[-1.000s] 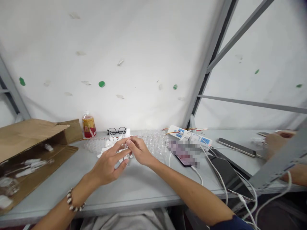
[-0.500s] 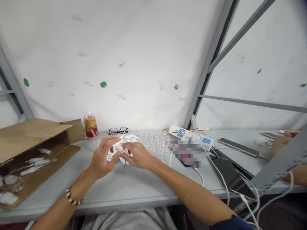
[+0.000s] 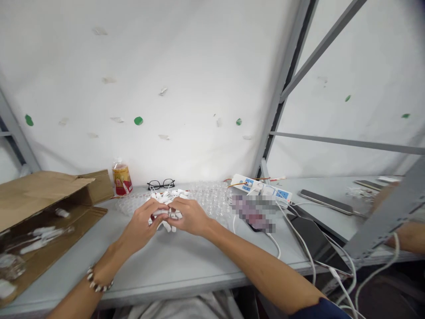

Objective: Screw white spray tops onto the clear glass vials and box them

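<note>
My left hand point(image 3: 145, 221) and my right hand point(image 3: 190, 214) meet at the middle of the grey worktop, thumbs and fingertips pinched. Between them they grip a slim white plastic piece point(image 3: 161, 213), its ends partly covered by the fingers. Its exact kind is not clear. Just behind and beneath the fingers lies a heap of small white plastic pieces point(image 3: 179, 193). Clear bubbled plastic point(image 3: 212, 197) spreads out behind my right hand.
An open cardboard box point(image 3: 76, 230) holding white pieces stands at the left. At the back are a drink bottle point(image 3: 122, 178) and eyeglasses point(image 3: 161, 184). A power strip point(image 3: 262, 188), cables and phones point(image 3: 320, 243) lie right, beyond which another person's arm point(image 3: 407, 237) shows.
The white piece between my hands has turned from facing me to lying sideways. My hands have drawn closer together, and the view has shifted slightly right.
</note>
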Motion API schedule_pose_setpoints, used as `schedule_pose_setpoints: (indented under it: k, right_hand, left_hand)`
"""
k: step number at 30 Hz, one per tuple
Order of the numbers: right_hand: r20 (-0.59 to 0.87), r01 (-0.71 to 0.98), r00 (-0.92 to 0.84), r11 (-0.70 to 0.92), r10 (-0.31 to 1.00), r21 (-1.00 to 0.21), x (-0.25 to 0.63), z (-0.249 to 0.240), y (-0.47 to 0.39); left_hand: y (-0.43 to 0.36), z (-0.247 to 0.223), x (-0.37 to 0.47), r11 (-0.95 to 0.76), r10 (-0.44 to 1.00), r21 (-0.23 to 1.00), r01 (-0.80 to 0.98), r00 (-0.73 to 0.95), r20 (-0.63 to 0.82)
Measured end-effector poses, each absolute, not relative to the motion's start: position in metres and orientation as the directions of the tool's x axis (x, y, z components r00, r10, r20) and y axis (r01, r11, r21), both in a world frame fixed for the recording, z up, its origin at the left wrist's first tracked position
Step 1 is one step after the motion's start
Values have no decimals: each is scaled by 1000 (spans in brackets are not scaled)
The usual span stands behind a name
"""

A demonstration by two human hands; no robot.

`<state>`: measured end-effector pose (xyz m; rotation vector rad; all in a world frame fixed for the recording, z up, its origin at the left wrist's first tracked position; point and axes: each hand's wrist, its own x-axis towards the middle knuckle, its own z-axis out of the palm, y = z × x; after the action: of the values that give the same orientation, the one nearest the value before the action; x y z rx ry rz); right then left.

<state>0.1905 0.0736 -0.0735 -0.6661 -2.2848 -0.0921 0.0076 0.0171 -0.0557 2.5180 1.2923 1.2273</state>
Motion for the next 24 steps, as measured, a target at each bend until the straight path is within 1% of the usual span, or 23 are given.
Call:
schedule_pose_setpoints:
  k: [5,9,12,16,18,24]
  right_hand:
    - [605,511,-624,844,495,-163,188,-75,73]
    - [612,517,-615,840,497,-162,186,-76,72]
    - [623,520,-621,845,475,-126,185,-78,70]
    - [633,510,-652,859,418,-42,183,-81,66]
    - [643,512,-649,859,407,-26,183,-82,65]
    - [669,503,-605,859,432,-100,188,-79,71]
  left_hand:
    - [15,-58,10,-578,785,425,696,334,521]
    - [12,-56,10,-579,791,423,697,354,498]
    - [10,-55,11,-574,798,422,702,363,481]
    - [11,-57,10,-522,820,448,725,282,499]
    - [11,-58,8,-511,822,461,725,255,509]
    - [7,-55,8,-520,834,460,719,310,457]
